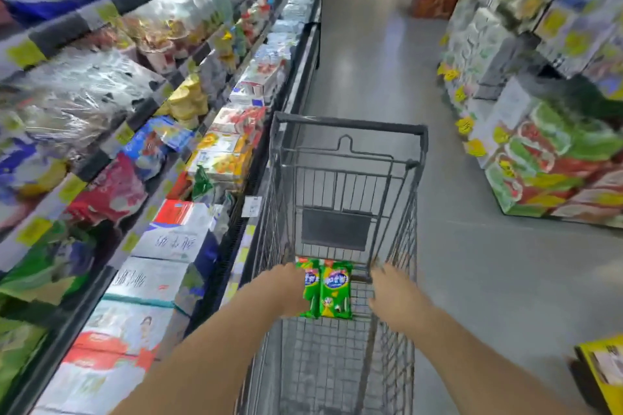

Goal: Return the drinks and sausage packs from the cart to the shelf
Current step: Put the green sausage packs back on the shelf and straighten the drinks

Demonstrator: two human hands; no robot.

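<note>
Sausage packs (328,290), two green ones side by side, sit inside your cart (347,158), between your two hands and just past them. Your left hand (290,290) reaches in at the left side of the basket, touching or overlapping the left pack's edge; blur keeps me from telling whether its fingers grip anything. Your right hand (392,296) is at the cart's right wire wall, apart from the packs, and its finger pose is also too smeared to judge. The refrigerated shelf (188,158) with cartons and bagged goods runs along your left, right beside the cart.
</note>
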